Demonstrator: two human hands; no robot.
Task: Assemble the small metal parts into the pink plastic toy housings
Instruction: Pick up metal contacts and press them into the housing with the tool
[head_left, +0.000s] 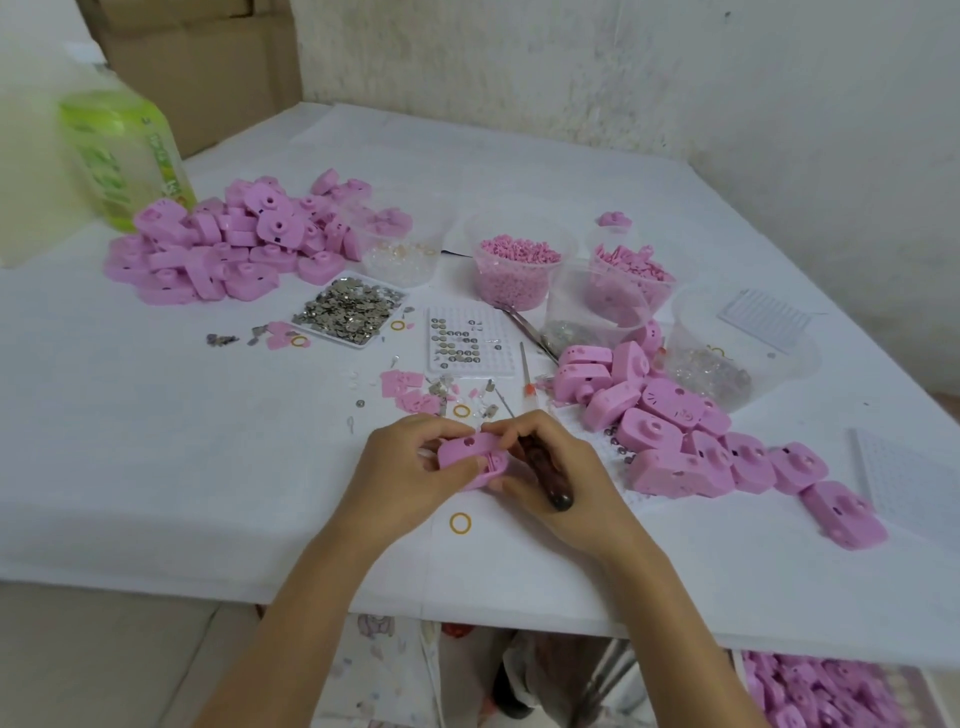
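Pink housing (467, 453) held low over the tabletop (208, 467), between both hands. Risk: the dark-handled tool (551, 488) across my right palm may slip while I work, scarring plastic or flicking a small part away. My left grip (408, 478) wraps the housing. My right grip (569, 467) closes round the tool, fingertips touching the housing.

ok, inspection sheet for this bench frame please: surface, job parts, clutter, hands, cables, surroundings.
Surface: table under a white cover, crowded.
Job's things: pink housing in hand; housing piles left and right; tray of metal parts; grid tray partly filled.
Clutter: yellow ring, loose bits, tubs, green bottle.
Grippers: left hand grips the pink housing; right hand holds a dark-handled tool, fingertips on the housing.
Cables: nothing seen.
Surroundings: stained wall, cardboard boxes, more housings below the table.
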